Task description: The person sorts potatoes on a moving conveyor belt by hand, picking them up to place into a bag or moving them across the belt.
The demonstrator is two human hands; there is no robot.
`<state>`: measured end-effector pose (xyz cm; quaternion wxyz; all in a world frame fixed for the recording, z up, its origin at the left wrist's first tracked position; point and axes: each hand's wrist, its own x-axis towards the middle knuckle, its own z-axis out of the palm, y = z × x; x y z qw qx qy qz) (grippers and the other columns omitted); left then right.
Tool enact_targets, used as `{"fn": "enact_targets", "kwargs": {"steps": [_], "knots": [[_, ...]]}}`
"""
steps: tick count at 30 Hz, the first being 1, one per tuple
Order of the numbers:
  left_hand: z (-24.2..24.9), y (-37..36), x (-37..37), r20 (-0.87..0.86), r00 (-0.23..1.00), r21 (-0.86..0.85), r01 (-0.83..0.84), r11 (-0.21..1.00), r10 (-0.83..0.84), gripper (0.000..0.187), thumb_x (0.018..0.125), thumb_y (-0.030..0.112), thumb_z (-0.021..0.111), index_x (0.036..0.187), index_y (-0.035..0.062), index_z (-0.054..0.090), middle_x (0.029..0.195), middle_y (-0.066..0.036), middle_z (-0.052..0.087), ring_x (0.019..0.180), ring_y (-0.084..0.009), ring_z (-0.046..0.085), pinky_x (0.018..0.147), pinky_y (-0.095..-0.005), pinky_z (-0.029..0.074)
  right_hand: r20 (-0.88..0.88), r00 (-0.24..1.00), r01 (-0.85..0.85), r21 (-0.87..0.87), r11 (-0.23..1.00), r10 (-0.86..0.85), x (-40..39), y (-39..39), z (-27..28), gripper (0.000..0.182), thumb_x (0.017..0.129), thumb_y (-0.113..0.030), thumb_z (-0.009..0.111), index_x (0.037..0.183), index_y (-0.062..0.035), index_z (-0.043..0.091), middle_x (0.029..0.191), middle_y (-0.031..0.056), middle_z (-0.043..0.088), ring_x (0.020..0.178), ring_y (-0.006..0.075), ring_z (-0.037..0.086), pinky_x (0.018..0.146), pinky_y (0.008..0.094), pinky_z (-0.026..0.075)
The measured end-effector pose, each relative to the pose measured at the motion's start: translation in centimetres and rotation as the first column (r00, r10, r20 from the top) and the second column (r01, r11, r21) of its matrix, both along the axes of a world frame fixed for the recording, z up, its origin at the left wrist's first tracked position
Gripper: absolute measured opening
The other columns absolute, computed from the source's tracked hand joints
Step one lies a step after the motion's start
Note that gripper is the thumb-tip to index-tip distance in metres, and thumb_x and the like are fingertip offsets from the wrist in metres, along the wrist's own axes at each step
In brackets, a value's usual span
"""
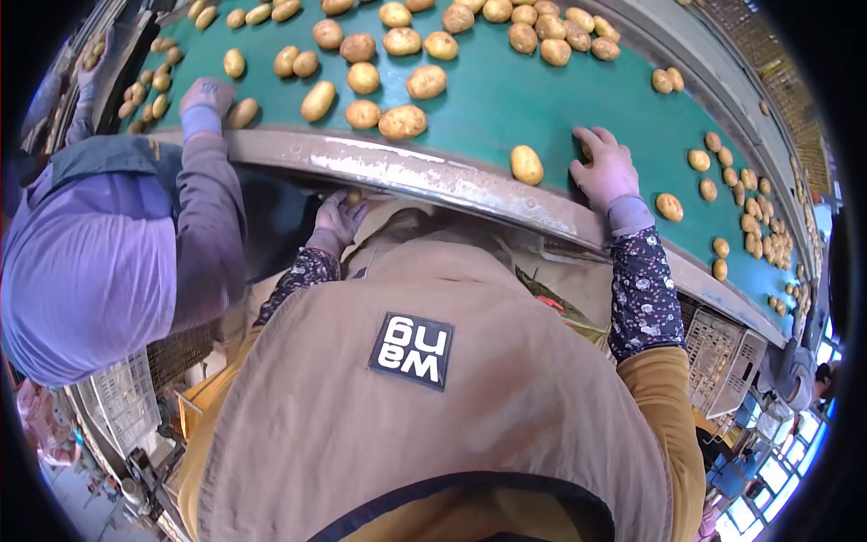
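My right hand (607,170) reaches over the edge onto the green belt (488,108), fingers curved and apart, with no clear object in it. A potato (526,165) lies to its left, and another (669,207) to its right. Below the belt's metal rim (397,167), my left hand (340,219) is held palm up in front of the apron (433,298). Its fingers are bent around a small brown potato (353,196), partly hidden by them. Both hands look gloved, with floral sleeves above the wrists.
Many potatoes lie on the belt, in a cluster (555,36) at the top and another (763,226) at the right. A co-worker in a purple head covering (99,262) stands at the left, one hand (208,95) by a potato (243,113). Crates (722,361) stand below the belt.
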<state>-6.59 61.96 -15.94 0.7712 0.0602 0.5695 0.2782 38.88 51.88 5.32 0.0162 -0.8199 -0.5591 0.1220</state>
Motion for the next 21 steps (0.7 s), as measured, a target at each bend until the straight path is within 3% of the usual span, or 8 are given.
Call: {"fn": "enact_targets", "kwargs": {"steps": [2,4,6,10,15,16,18,21], "knots": [[-2.2,2.0,2.5,0.008,0.974,0.046,-0.228,0.973,0.228,0.037,0.095,0.015,0.047,0.13,0.0042,0.048,0.127,-0.011,0.057,0.127,-0.0293,0.047,0.113,-0.0441,0.032,0.032,0.999,0.026,0.003,1.0,-0.026,0.9,-0.6,-0.3,0.064,0.077,-0.029,0.067,0.138,-0.0212,0.05,0.138,0.0157,0.05,0.119,0.0393,0.053,0.1,0.0447,0.047],[-1.9,2.6,2.6,-0.08,0.995,0.084,0.073,0.994,-0.066,0.034,0.096,0.012,0.046,0.128,-0.001,0.05,0.129,-0.017,0.054,0.125,-0.0309,0.048,0.112,-0.0431,0.035,-0.003,0.978,0.206,-0.08,0.975,-0.207,1.0,-1.6,0.0,0.071,0.075,-0.034,0.07,0.141,-0.0208,0.046,0.136,0.0156,0.051,0.117,0.0403,0.054,0.1,0.0445,0.047],[3.5,1.6,2.0,-0.422,0.683,0.191,0.71,0.678,-0.597,0.031,0.096,0.017,0.051,0.121,-0.0008,0.055,0.117,-0.015,0.062,0.106,-0.0257,0.06,0.097,-0.0371,0.048,0.008,0.963,0.268,-0.067,0.961,-0.268,1.3,-2.7,-0.3,0.08,0.073,-0.038,0.073,0.143,-0.0167,0.042,0.134,0.0181,0.051,0.115,0.0407,0.055,0.099,0.0437,0.047],[18.0,-0.5,2.6,-0.16,0.795,0.324,0.602,0.729,-0.585,0.022,0.096,0.022,0.06,0.099,0.0001,0.065,0.084,-0.01,0.068,0.064,-0.0132,0.064,0.053,-0.0218,0.048,-0.011,0.949,0.315,-0.053,0.948,-0.316,0.0,-2.6,-0.5,0.083,0.074,-0.036,0.074,0.144,-0.0097,0.039,0.129,0.024,0.051,0.114,0.0394,0.057,0.098,0.0417,0.048],[21.0,0.9,8.2,-0.144,0.787,0.658,0.529,0.537,-0.599,0.023,0.099,0.017,0.056,0.107,-0.0031,0.065,0.095,-0.006,0.067,0.082,-0.0072,0.058,0.07,-0.0211,0.048,-0.277,0.954,0.142,0.076,0.987,-0.116,-7.1,2.6,-2.5,0.069,0.081,-0.032,0.067,0.141,-0.0091,0.04,0.125,0.0251,0.053,0.112,0.0407,0.057,0.097,0.0429,0.048],[19.5,0.9,10.2,-0.296,0.779,0.748,0.549,0.373,-0.552,0.022,0.098,0.012,0.055,0.112,-0.0016,0.064,0.105,-0.009,0.068,0.093,-0.0194,0.063,0.082,-0.0274,0.051,-0.352,0.936,0.069,0.15,0.986,-0.012,-8.3,3.4,-2.5,0.067,0.083,-0.033,0.066,0.14,-0.0092,0.041,0.125,0.0254,0.054,0.113,0.0406,0.057,0.097,0.0428,0.048],[18.8,3.2,13.1,-0.702,0.655,0.688,0.525,-0.501,-0.279,0.025,0.092,0.012,0.06,0.116,0.0045,0.065,0.115,-0.013,0.067,0.11,-0.0326,0.061,0.097,-0.0377,0.048,-0.578,0.781,-0.112,0.242,0.964,0.236,-8.1,5.4,-2.5,0.062,0.086,-0.035,0.064,0.138,-0.0082,0.045,0.123,0.0267,0.057,0.114,0.0397,0.058,0.097,0.0424,0.048],[16.6,3.5,14.3,-0.902,0.42,0.375,0.638,-0.673,-0.106,0.047,0.083,0.027,0.07,0.129,0.0186,0.06,0.139,-0.015,0.052,0.136,-0.036,0.041,0.112,-0.0545,0.03,-0.474,0.852,-0.017,0.4,0.916,0.223,-4.5,9.5,-2.1,0.048,0.089,-0.033,0.061,0.128,-0.0073,0.057,0.12,0.0198,0.064,0.11,0.0349,0.062,0.096,0.0402,0.049]]}}
